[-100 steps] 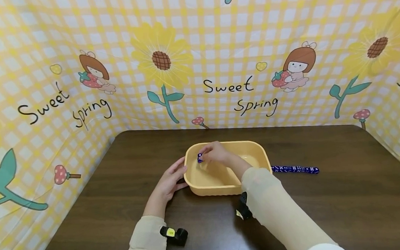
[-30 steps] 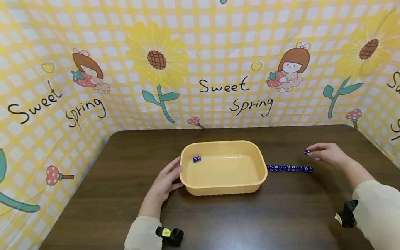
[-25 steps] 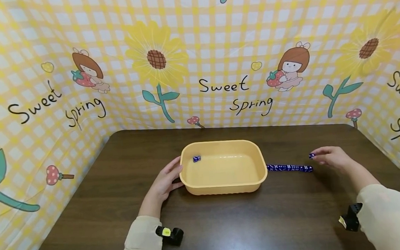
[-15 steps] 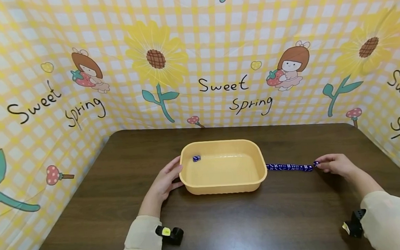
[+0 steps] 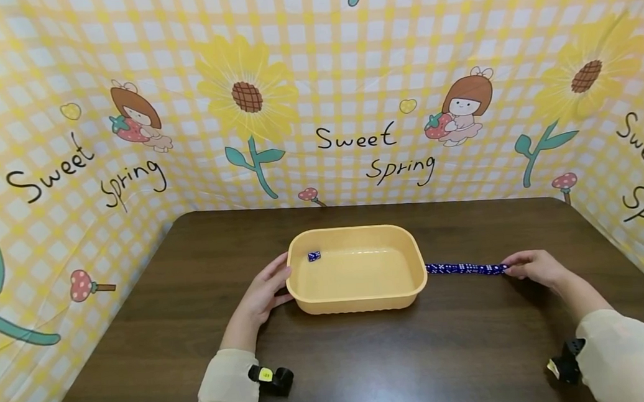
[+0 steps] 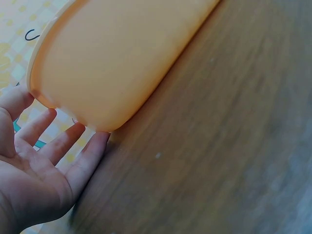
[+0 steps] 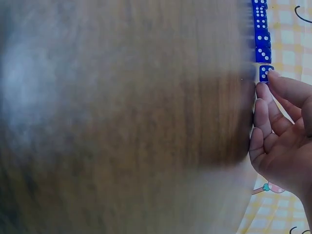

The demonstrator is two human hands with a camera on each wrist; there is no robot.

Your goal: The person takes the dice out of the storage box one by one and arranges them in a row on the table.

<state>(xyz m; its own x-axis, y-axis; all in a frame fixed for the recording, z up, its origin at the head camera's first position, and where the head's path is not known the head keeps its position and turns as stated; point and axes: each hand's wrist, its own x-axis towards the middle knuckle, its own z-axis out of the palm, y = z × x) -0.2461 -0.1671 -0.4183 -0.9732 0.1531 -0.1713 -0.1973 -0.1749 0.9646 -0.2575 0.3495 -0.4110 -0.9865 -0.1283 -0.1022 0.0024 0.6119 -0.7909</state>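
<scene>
My right hand [image 5: 536, 267] pinches a blue die [image 7: 266, 73] with white pips between thumb and fingertips. It holds the die at the right end of a straight row of blue dice [image 5: 464, 269]; in the right wrist view a thin gap shows between them. The row runs along the table to the right side of a yellow plastic tub [image 5: 360, 303]. My left hand [image 5: 261, 295] touches the tub's left end with spread, fairly straight fingers, as the left wrist view [image 6: 46, 170] also shows. Inside the tub, near its left wall, lie what look like two blue dice [image 5: 314, 256].
Everything stands on a dark brown wooden table [image 5: 361, 360]. A yellow checked cloth [image 5: 346, 68] with flowers and lettering hangs behind it and at both sides. Each wrist wears a black camera [image 5: 273, 380].
My right hand left the tub, carried a die to the right and lowered it to the row's right end. My left hand stays on the tub. The view has shifted slightly.
</scene>
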